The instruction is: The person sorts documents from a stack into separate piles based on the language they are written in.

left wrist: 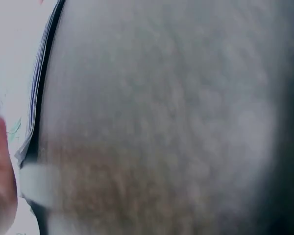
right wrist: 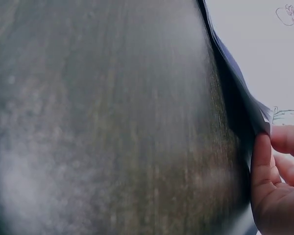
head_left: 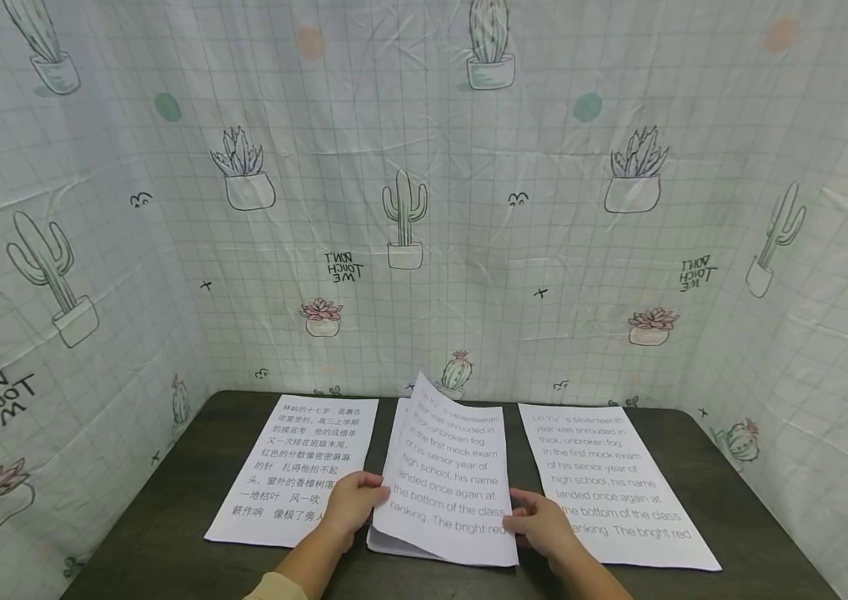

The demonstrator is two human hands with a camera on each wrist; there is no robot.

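Observation:
In the head view, a printed English sheet (head_left: 449,492) lies tilted over the middle paper stack (head_left: 397,546), its upper left corner raised and curled. My right hand (head_left: 544,525) pinches its right edge low down. The right wrist view shows that thumb and finger (right wrist: 262,152) closed on the bent paper edge (right wrist: 257,110). My left hand (head_left: 352,504) grips the sheet's left edge, with fingertips overlapping the margin. In the left wrist view only part of the left hand (left wrist: 0,181) shows, beside white layered paper edges (left wrist: 32,98).
A stack with Chinese print (head_left: 273,483) lies left, partly under the left forearm. Another English-printed stack (head_left: 611,475) lies right, behind the right hand. All rest on a dark table (head_left: 168,500). A cactus-patterned curtain (head_left: 408,125) encloses the back and sides.

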